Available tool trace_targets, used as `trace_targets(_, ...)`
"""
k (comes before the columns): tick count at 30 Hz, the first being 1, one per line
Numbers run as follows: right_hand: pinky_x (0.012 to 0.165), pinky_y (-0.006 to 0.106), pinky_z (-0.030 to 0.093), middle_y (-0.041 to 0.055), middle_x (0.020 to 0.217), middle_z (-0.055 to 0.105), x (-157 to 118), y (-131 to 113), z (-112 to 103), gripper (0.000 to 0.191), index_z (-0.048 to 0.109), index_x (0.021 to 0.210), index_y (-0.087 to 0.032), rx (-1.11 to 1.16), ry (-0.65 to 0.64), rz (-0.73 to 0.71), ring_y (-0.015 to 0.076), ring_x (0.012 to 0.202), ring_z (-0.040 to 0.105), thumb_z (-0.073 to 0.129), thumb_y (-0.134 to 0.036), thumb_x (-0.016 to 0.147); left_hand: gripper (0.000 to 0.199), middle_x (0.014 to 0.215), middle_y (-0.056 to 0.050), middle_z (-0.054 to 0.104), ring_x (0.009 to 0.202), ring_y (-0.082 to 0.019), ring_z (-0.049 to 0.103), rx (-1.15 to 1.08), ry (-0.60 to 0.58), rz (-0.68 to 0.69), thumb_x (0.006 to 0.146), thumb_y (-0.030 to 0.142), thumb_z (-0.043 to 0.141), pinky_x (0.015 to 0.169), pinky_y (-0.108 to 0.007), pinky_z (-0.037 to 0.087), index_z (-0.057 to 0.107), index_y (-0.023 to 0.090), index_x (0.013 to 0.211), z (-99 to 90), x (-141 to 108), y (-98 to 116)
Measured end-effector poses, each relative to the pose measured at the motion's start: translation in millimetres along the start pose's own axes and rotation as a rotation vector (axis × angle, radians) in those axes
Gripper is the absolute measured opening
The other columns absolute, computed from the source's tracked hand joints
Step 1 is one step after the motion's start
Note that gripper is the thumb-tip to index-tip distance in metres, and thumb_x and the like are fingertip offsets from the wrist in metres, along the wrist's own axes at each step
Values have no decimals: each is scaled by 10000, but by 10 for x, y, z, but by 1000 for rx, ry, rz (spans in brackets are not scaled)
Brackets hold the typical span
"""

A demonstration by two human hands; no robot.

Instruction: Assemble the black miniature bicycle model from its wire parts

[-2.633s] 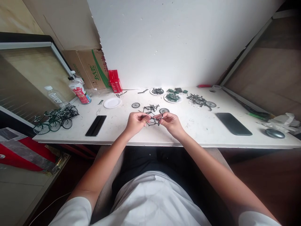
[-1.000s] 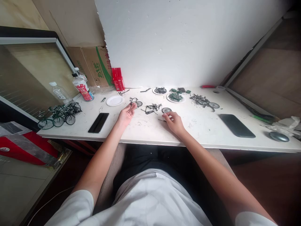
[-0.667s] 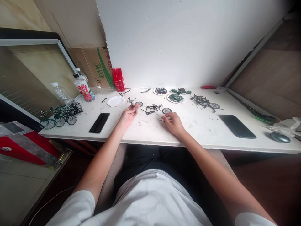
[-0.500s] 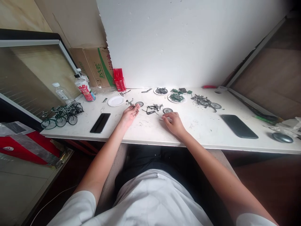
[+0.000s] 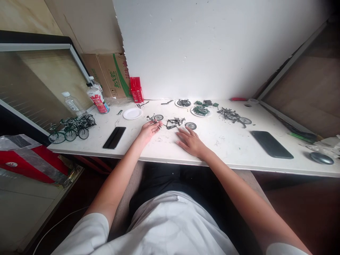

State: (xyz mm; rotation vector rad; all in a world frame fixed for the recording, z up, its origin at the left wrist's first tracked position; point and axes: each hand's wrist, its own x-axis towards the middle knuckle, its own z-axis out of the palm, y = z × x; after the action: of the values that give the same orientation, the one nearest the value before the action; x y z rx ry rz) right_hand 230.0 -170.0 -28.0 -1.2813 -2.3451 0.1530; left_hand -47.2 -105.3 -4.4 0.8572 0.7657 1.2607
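My left hand (image 5: 150,132) is above the table, palm partly up, its fingers pinched on a small dark model-bicycle part (image 5: 159,126) whose exact kind I cannot make out. Just beyond the fingertips are thin handlebars (image 5: 151,117) and a spoked wheel (image 5: 158,117); whether the hand touches them is unclear. My right hand (image 5: 191,142) rests palm down on the tabletop, fingers spread, holding nothing visible. In front of it lies another small wheel (image 5: 190,125). Between the hands, a dark model bicycle frame (image 5: 174,123) lies on its side.
Assembled model bicycles (image 5: 70,130) stand at left near bottles (image 5: 97,99). A paper plate (image 5: 132,113) and phone (image 5: 114,137) are nearby. Plates of wheels (image 5: 183,102) and green parts (image 5: 201,111), a dark parts pile (image 5: 232,116), a dark slab (image 5: 271,143) and a mouse (image 5: 321,158) extend rightward.
My right hand has gone from curled fingers to spread flat on the table. My left hand has lowered and turned slightly, and the handlebars now appear nearer the wheel.
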Motion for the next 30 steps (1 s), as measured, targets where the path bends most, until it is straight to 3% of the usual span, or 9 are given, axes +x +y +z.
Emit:
trace_targets(13, 1269, 630, 361, 141, 1674, 470, 18, 77, 90, 581, 652, 1486, -187, -13, 31, 20, 420, 1601, 326, 457, -551, 1078, 337, 1129, -170, 800, 1044, -215, 776, 56, -19, -19, 769, 157, 885, 994, -326, 521, 688, 131, 1041, 18, -14, -26)
trace_targets(21, 1249, 617, 393, 141, 1649, 503, 21, 92, 110, 537, 679, 1455, -205, -12, 82, 4, 399, 1563, 402, 482, -524, 1071, 294, 1004, -122, 794, 927, -177, 764, 57, -59, -12, 766, 154, 857, 945, -304, 529, 695, 123, 1009, -8, 12, -36)
trace_targets(30, 1247, 593, 412, 140, 1618, 543, 30, 103, 122, 538, 681, 1439, -190, -16, 94, -2, 384, 1533, 449, 492, -531, 1068, 273, 998, -114, 792, 955, -190, 763, 76, -81, -9, 769, 153, 834, 981, -324, 539, 696, 130, 1003, -20, 25, -48)
